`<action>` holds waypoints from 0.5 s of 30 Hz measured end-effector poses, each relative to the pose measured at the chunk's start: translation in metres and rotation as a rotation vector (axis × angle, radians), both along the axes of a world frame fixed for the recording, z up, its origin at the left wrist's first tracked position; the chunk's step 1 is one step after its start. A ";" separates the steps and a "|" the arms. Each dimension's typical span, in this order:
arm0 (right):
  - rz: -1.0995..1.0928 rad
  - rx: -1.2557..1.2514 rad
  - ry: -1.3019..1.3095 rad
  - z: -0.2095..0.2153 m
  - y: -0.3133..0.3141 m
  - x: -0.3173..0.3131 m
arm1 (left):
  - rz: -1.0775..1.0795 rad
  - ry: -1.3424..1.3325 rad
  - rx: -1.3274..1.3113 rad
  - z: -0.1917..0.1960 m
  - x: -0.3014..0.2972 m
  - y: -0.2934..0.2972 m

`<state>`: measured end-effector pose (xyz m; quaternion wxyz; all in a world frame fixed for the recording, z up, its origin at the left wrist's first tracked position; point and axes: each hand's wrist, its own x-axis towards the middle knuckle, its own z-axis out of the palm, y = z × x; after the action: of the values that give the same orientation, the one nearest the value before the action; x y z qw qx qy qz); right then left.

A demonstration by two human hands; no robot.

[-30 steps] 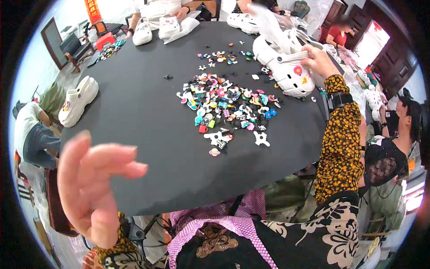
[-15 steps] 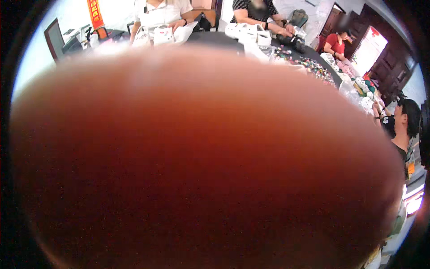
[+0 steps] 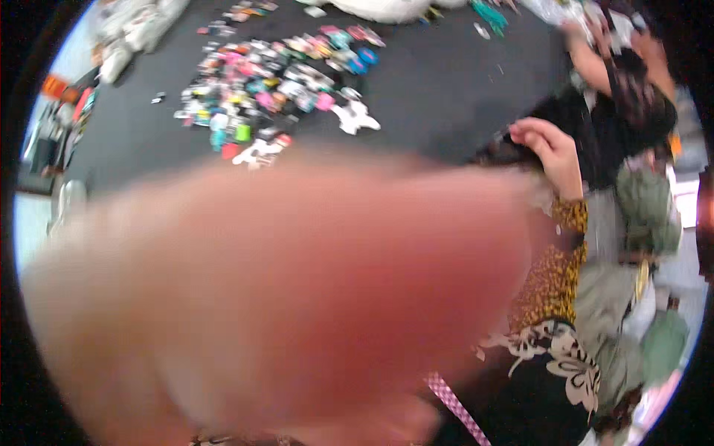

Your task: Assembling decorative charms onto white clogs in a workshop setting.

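Note:
A big, smeared hand, which looks like my left hand (image 3: 297,282), fills the middle of the view very close up, hiding much of the table and its own fingers. To the right, at the table's edge, my right hand (image 3: 549,149) comes out of a yellow-and-black patterned sleeve (image 3: 554,275). Its fingers are curled together beside something dark and blurred; what they hold, if anything, I cannot make out. Beyond the blurred hand, a heap of small colourful charms (image 3: 260,82) lies on the dark table (image 3: 439,89), with a white charm (image 3: 355,117) at its near right edge.
White items (image 3: 141,30) lie at the far left, and a large white thing (image 3: 387,6) at the far edge. A turquoise piece (image 3: 489,16) lies near it. At the right, a co-worker's arm (image 3: 591,63) reaches over the table. Green bags (image 3: 647,208) stand beyond my right sleeve.
The view has tipped down from the room and the people across the table to the charms. The close blurred shape sits lower, and my right hand has come into sight.

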<state>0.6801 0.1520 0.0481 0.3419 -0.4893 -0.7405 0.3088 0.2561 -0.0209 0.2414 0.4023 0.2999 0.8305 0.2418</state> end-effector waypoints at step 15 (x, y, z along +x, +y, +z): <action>-0.551 -0.910 -0.190 -0.357 -0.206 0.187 | -0.533 0.414 0.654 -0.155 0.052 0.005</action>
<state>0.8669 -0.0543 -0.3088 0.0954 -0.7897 -0.4039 0.4517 0.3084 -0.0164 0.0859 0.1605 0.6557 0.6676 0.3140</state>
